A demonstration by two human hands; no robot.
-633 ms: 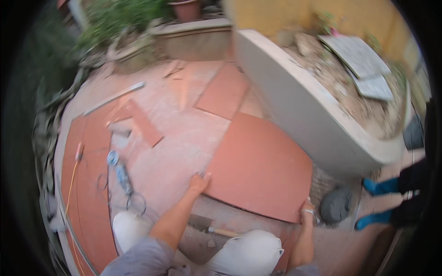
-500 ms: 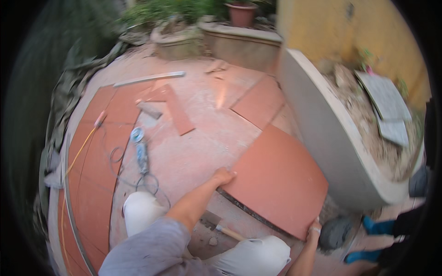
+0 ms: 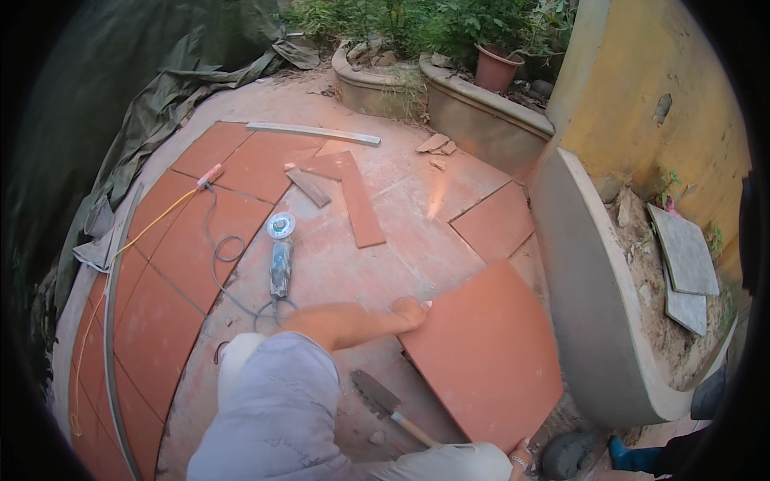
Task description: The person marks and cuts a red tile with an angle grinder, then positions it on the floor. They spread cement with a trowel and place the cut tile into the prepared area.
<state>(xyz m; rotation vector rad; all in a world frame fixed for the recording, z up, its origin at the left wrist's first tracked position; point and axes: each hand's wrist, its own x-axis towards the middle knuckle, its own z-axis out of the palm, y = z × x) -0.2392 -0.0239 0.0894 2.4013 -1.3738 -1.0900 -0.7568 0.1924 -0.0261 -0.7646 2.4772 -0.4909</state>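
Observation:
A large square terracotta tile (image 3: 485,357) is held at its edges by both my hands. Fingers of my left hand (image 3: 411,313) are closed over its left edge. My right hand (image 3: 521,460), partly cut off by the lower border, grips the near corner. A dark gap shows under the tile's left edge; whether it touches the floor all along, I cannot tell. Beside that edge lies a trowel (image 3: 377,393) with a wooden handle, close to my knee. Beyond the held tile, a smaller reddish tile (image 3: 495,222) lies on the floor.
An angle grinder (image 3: 280,260) with its cord lies left, near an L-shaped tile offcut (image 3: 362,210). Laid tiles (image 3: 172,297), a metal bar (image 3: 313,133) and an orange cable (image 3: 152,224) lie further left. A curved low wall (image 3: 597,280), a dark round lump (image 3: 567,455) and someone's blue boot (image 3: 619,454) are right.
My view has swung left, so the floor things sit further right and lower in the picture. Both hands keep hold of the tile, which now appears at a slightly different tilt.

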